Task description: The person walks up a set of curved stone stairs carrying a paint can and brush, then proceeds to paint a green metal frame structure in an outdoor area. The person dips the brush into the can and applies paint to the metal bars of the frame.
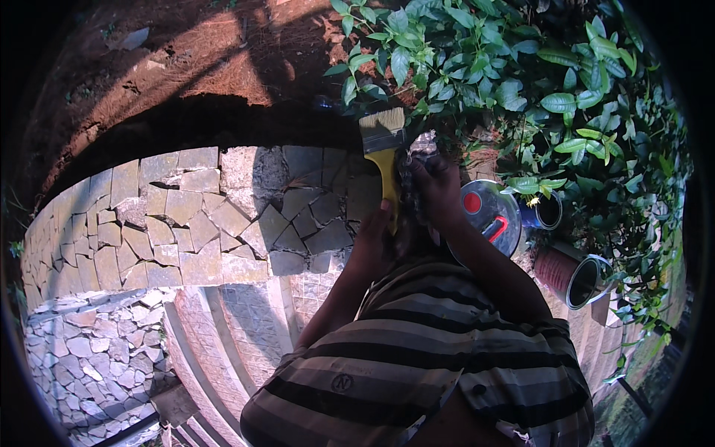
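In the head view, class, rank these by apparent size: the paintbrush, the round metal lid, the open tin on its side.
1. Round metal lid, though a forearm partly hides it.
2. Paintbrush and open tin look alike; fisheye bending makes ranking unsure.

To your right, beside the stone wall, you have three containers near the leafy shrub. Closest to your right hand sits a round silver can lid (491, 216) with a red spot and a red handle. Just behind it stands a dark blue open can (547, 212). Further right lies a tilted open can (573, 274) with a reddish-brown label and a shiny metal rim.
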`<state>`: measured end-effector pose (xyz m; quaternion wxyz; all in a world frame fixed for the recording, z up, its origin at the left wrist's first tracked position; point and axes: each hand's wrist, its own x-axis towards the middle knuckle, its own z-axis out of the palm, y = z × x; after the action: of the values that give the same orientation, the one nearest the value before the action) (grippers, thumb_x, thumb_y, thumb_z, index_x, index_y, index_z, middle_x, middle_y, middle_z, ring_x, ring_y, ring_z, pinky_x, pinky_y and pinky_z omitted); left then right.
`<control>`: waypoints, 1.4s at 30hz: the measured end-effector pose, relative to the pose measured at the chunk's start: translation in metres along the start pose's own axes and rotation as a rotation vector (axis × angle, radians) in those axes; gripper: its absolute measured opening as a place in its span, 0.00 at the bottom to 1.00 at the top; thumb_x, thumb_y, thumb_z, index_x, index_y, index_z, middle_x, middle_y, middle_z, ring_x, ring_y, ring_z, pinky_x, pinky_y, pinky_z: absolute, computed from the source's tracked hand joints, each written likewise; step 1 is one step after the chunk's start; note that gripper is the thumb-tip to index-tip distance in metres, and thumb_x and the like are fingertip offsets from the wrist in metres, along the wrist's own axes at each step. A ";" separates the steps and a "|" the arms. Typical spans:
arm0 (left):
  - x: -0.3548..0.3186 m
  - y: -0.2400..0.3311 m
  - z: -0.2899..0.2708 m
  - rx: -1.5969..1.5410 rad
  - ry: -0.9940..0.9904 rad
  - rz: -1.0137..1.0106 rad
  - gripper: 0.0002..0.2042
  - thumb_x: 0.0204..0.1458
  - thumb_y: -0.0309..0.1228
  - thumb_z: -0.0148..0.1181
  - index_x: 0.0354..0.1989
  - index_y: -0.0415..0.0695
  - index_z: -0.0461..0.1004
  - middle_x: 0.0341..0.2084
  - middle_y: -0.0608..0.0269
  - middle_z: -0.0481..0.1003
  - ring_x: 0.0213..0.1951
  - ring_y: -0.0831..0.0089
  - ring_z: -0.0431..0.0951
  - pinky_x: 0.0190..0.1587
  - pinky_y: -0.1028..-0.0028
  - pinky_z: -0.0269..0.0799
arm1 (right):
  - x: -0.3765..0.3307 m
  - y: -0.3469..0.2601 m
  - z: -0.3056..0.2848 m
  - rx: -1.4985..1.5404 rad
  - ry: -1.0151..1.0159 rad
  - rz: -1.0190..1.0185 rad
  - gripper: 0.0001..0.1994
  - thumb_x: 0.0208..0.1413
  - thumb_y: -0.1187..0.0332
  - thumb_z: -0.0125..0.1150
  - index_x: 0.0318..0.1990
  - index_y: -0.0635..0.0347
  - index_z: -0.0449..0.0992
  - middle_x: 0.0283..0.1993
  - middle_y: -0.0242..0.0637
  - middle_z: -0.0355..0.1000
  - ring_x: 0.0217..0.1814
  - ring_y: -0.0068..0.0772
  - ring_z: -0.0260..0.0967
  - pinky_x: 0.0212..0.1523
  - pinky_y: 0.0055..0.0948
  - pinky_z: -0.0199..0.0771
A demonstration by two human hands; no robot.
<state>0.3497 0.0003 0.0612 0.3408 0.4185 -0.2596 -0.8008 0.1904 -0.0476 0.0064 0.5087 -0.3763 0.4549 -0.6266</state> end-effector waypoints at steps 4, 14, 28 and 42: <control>0.001 0.005 -0.010 -0.060 -0.089 0.092 0.24 0.70 0.56 0.40 0.35 0.46 0.67 0.13 0.69 0.60 0.15 0.76 0.61 0.19 0.75 0.56 | -0.002 -0.018 0.016 0.285 0.098 0.132 0.10 0.65 0.65 0.64 0.41 0.66 0.78 0.32 0.30 0.77 0.31 0.18 0.70 0.35 0.23 0.71; 0.001 0.007 -0.020 -0.106 -0.108 0.127 0.22 0.70 0.53 0.43 0.33 0.47 0.66 0.12 0.70 0.61 0.14 0.78 0.61 0.20 0.78 0.58 | -0.004 -0.021 0.014 0.119 0.062 0.157 0.07 0.64 0.70 0.62 0.45 0.63 0.78 0.39 0.31 0.77 0.38 0.17 0.71 0.38 0.24 0.72; -0.011 -0.002 0.004 0.651 0.065 0.400 0.17 0.70 0.38 0.47 0.29 0.41 0.69 0.16 0.71 0.66 0.18 0.81 0.64 0.21 0.75 0.58 | 0.005 -0.012 -0.022 0.507 0.070 -0.011 0.08 0.63 0.70 0.55 0.46 0.61 0.75 0.37 0.32 0.77 0.35 0.23 0.73 0.39 0.24 0.74; -0.021 0.008 0.009 0.414 0.367 0.246 0.22 0.70 0.47 0.46 0.29 0.42 0.70 0.16 0.67 0.65 0.13 0.78 0.62 0.18 0.73 0.57 | -0.038 -0.091 -0.026 -1.150 -0.170 -0.257 0.22 0.62 0.59 0.59 0.64 0.47 0.73 0.43 0.45 0.79 0.39 0.45 0.80 0.31 0.46 0.76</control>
<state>0.3536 0.0125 0.0817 0.3839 0.5820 -0.4005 -0.5945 0.1463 0.0010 0.0853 0.1782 -0.6924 0.6297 -0.3038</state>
